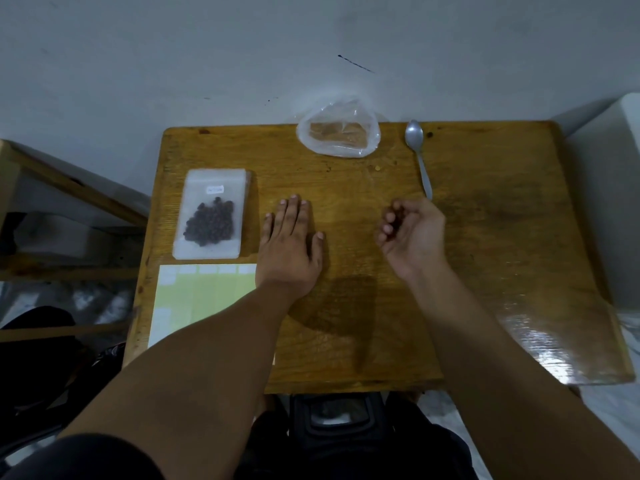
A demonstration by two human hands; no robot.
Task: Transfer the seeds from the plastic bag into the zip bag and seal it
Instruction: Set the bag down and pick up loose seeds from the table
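A clear zip bag [211, 213] with a small white label lies flat at the table's left, and a heap of dark seeds [209, 223] shows inside it. A crumpled thin plastic bag [338, 133] sits at the far edge and looks empty. My left hand [291, 244] rests palm down on the wood just right of the zip bag, fingers straight, not touching it. My right hand [412, 230] hovers at mid-table with its fingers loosely curled and nothing visible in them.
A metal spoon [419, 155] lies at the back right, its handle end near my right hand. A sheet of pale yellow-green labels [201, 299] lies at the front left of the wooden table [485, 237]. A wall stands right behind the table.
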